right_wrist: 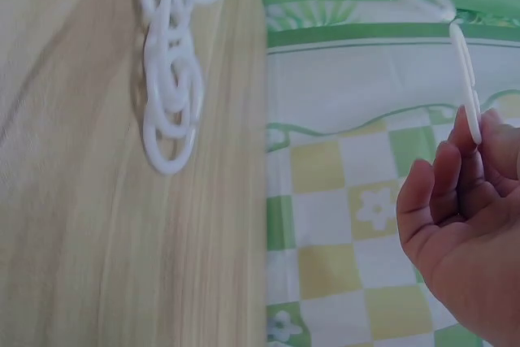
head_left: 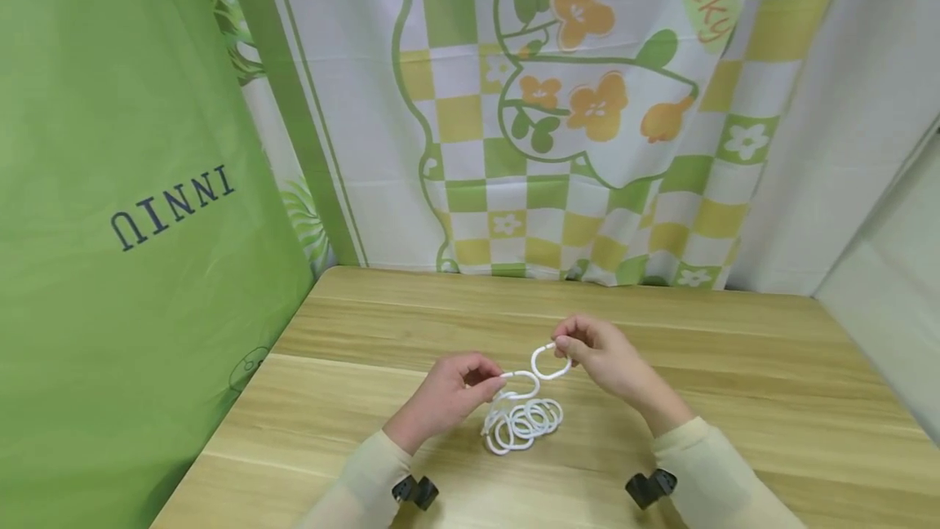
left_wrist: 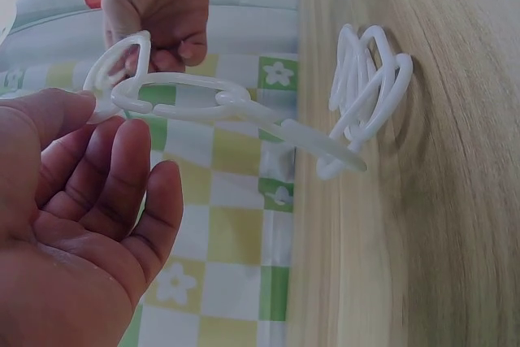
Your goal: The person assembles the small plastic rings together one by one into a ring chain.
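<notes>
My left hand (head_left: 448, 394) pinches a white oval plastic link (head_left: 538, 384) between thumb and fingertips. From it a short run of joined links (left_wrist: 305, 140) slopes down to a heap of linked rings (left_wrist: 361, 79) on the table. My right hand (head_left: 613, 362) pinches a single white oval ring (right_wrist: 466, 79) at one end, with the thumb against the fingers. The far end of that ring is right at the end of the left link. Both hands are raised over the table, slightly beyond the heap, the right one farther back.
Underneath is a wood-grain table (head_left: 330, 398), its far edge close to a printed white and green checked curtain (head_left: 529, 194). A green cloth (head_left: 132, 284) hangs along the left side. On the right stands a pale wall or sheet (head_left: 889, 292).
</notes>
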`<state>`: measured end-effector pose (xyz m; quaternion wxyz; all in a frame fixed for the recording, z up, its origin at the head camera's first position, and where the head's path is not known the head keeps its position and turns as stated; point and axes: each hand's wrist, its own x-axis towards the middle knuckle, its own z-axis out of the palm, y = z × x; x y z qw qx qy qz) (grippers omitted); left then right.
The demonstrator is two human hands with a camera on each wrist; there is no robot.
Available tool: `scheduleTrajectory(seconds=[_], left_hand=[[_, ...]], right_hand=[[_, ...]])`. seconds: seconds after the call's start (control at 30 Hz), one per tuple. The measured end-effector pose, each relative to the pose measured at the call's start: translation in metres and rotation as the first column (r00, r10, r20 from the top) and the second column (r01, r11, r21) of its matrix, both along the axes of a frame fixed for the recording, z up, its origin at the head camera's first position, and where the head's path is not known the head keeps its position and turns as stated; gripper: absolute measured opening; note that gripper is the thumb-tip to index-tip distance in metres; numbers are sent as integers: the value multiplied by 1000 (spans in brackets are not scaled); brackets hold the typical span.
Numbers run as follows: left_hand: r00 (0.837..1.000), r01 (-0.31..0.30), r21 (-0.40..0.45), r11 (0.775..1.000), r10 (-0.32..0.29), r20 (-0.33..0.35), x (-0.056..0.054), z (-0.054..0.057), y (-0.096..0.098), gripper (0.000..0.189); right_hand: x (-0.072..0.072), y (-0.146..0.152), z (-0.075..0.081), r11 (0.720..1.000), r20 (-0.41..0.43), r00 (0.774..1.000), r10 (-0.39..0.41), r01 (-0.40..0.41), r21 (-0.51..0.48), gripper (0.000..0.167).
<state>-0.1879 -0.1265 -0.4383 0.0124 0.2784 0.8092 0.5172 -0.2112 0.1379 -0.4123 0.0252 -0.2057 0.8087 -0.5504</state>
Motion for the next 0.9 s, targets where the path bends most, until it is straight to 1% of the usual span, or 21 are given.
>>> scheduleTrajectory(seconds=[0.03, 0.13, 0.23, 0.27, 0.37, 0.5, 0.73, 0.9], left_hand=[[1000, -5, -11, 1000, 5, 0, 1, 2, 2, 8], [1000, 2, -20, 1000, -2, -6, 1, 4, 5, 9], [1000, 18, -22, 1000, -18, -21, 1, 6, 9, 10], [999, 28, -17, 999, -29, -28, 0, 5, 10, 11], [998, 42, -16, 999, -42, -40, 1, 7, 14, 10], [998, 58, -12, 998, -59, -39, 3, 9, 18, 11], [998, 58, 2, 998, -58, -36, 4, 11, 23, 7], [997, 66, -11, 998, -66, -42, 4, 12, 24, 10]], right_hand=[[2, 0, 1, 1000, 4, 1000, 14, -14, -5, 9], [10, 1, 5, 998, 13, 998, 61, -61, -14, 10], [15, 2, 5, 995, 16, 995, 102, -101, -15, 11], [16, 2, 5, 994, 19, 994, 110, -110, -13, 12], [16, 3, 2, 993, 26, 992, 121, -121, 2, 14], [17, 3, 0, 992, 27, 991, 128, -129, 10, 14], [20, 3, -1, 988, 30, 987, 155, -155, 1, 13], [23, 3, 1, 986, 45, 986, 163, -164, 13, 10]])
